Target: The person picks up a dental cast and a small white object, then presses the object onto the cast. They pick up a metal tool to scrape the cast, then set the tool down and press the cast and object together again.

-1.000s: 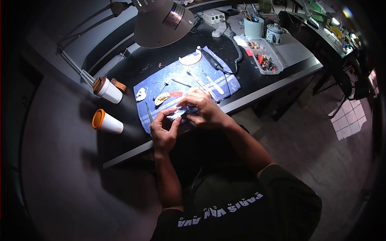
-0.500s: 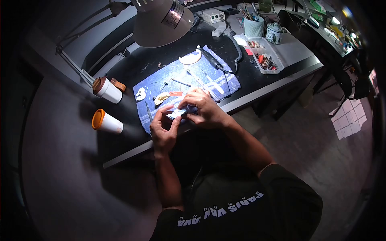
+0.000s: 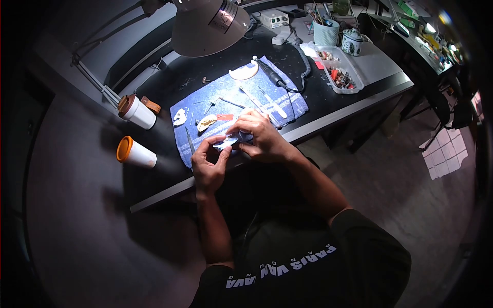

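Note:
Close to the table's front edge, my left hand (image 3: 209, 167) pinches a small, white, plaster-like piece (image 3: 225, 144) between thumb and fingers. My right hand (image 3: 262, 134) grips the same piece from the other side, its fingers curled and partly covering it. Below the piece lies a blue towel (image 3: 205, 96). Just beyond my fingers are a cream dental cast (image 3: 207, 123) and a red strip (image 3: 225, 117). A thin dark tool (image 3: 190, 139) rests left of my left hand. Pale-handled tools (image 3: 273, 104) lie beyond my right hand.
A lamp (image 3: 208, 28) hangs over the towel. Two cups, one brown-lidded (image 3: 139, 114) and one orange-lidded (image 3: 137, 154), stand at left. A corded handpiece (image 3: 270, 73) lies beside a white half-round piece (image 3: 244, 71). At right sits a divided plastic box (image 3: 354, 77).
Both hands keep hold of the white piece, which appears slightly turned between the fingers. The view has shifted very slightly; the things on the towel lie as before.

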A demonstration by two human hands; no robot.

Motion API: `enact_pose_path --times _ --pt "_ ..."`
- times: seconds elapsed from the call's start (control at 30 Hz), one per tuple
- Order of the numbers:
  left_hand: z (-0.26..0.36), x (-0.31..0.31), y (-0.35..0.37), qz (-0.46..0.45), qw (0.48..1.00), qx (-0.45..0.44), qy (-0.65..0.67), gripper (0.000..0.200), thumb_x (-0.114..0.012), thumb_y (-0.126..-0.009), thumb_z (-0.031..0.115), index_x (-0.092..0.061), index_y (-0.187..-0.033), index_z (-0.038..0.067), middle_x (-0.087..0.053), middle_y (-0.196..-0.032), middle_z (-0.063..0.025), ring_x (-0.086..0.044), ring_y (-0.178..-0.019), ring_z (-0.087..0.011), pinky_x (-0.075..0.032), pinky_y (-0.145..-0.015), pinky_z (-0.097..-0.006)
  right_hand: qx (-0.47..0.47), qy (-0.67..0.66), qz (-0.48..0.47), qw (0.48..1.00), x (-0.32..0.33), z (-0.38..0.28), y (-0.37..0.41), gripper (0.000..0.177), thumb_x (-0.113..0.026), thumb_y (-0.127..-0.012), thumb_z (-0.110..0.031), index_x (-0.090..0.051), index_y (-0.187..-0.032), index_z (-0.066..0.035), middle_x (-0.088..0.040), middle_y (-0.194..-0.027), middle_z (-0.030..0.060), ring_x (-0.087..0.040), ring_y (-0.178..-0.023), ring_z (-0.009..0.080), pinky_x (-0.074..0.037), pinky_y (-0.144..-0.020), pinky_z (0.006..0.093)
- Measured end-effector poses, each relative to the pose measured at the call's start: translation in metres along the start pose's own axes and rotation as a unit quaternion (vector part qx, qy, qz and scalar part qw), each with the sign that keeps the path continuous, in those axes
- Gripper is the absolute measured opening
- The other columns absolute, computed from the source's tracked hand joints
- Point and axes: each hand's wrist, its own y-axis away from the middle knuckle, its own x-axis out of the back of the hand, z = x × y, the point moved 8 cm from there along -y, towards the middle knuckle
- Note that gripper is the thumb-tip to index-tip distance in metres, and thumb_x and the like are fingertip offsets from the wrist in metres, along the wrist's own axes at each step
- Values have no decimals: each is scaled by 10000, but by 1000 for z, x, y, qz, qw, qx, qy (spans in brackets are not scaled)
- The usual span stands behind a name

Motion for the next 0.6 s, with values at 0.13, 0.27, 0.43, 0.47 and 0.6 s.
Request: enact_pose_path --times 0.13,0.27,0.43,0.47,0.6 --pt "-1 -2 -1 -5 999 30 27 253 -793 -954 18 -724 -1195 -18 -769 -993 -68 -702 -910 -98 -556 -829 -266 8 5 -8 1000 2 0 -2 355 -852 -727 -78 -755 -1067 -111 -729 -1054 52 -633 -1121 289 -451 -1008 435" --pt "-6 0 1 -9 999 38 25 261 -797 -948 18 -725 -1196 -18 -773 -1009 -76 -708 -922 -104 -561 -836 -271 -12 6 -12 1000 3 -4 -2 347 -859 -729 -72 -760 -1060 -104 -735 -1042 56 -643 -1100 289 -466 -1001 430" --pt "4 0 0 16 999 16 21 276 -807 -932 13 -726 -1194 -19 -771 -1000 -69 -708 -896 -95 -557 -815 -261 10 5 -4 1000 3 -4 -3 327 -888 -728 -85 -761 -1029 -92 -755 -1036 56 -661 -1104 281 -477 -1004 425" --pt "2 0 0 12 999 21 26 275 -808 -931 13 -725 -1191 -19 -770 -999 -68 -709 -890 -95 -557 -811 -261 13 7 -4 1000 3 -4 -4 326 -888 -729 -86 -761 -1029 -92 -755 -1037 55 -661 -1104 281 -477 -1005 425" --pt "-7 -1 1 1 999 27 43 263 -807 -929 9 -723 -1177 -19 -768 -995 -62 -708 -862 -92 -556 -793 -256 7 8 -5 1000 3 -4 -3 326 -890 -731 -92 -761 -1031 -96 -753 -1044 53 -660 -1105 281 -475 -1009 426"
